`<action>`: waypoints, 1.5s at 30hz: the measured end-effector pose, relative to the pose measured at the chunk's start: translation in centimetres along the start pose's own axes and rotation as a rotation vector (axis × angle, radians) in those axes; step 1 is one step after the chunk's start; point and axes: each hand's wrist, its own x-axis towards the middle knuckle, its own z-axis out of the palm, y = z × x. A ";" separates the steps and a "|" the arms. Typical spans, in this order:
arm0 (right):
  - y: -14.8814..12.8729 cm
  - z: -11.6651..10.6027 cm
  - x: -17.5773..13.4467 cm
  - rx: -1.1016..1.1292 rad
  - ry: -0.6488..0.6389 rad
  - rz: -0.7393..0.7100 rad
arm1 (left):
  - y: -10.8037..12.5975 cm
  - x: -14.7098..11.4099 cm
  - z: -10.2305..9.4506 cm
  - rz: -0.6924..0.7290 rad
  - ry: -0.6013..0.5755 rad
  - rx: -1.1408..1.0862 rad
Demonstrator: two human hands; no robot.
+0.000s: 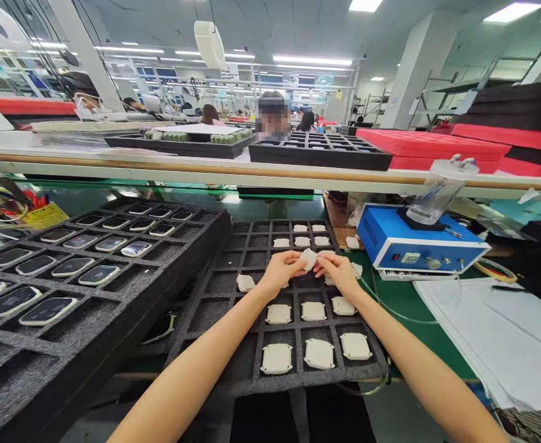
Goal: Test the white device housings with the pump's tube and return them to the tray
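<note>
A white smartwatch case (pixel 309 259) is raised above the black foam tray (pixel 215 311), pinched at its left edge by my left hand (pixel 285 271). The fingers of my right hand (pixel 337 271) are drawn together at the case's right side; whether they grip it too or only touch it is hard to see. Below my hands, several like white cases sit in the tray's compartments, among them a front one (pixel 276 358). Another white case (pixel 245 283) lies tilted across a compartment wall to the left of my left hand.
On the left, a thicker foam tray (pixel 127 295) holds several watches with dark screens. A blue dispenser box (pixel 420 240) with a clear cylinder (pixel 441 191) stands right, near paper sheets (pixel 496 326). A shelf (pixel 197 169) crosses ahead, bearing trays and red foam (pixel 431 144). People sit beyond.
</note>
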 end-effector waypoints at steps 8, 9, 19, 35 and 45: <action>-0.1 -0.4 -0.6 0.250 -0.059 0.042 | -0.7 -0.3 0.4 -0.072 0.019 -0.242; -0.2 -0.4 -0.6 0.261 -0.055 0.040 | -0.7 -0.3 0.4 -0.068 0.026 -0.253; -0.8 -0.4 -0.9 0.157 0.027 0.000 | -0.4 -1.3 1.7 0.092 0.133 -0.163; -0.1 -1.0 -0.3 0.094 0.315 0.094 | -0.4 -1.2 1.7 0.222 0.293 0.274; -0.2 -0.9 -0.1 -0.619 0.126 0.101 | -0.6 -1.1 1.0 0.198 0.046 0.784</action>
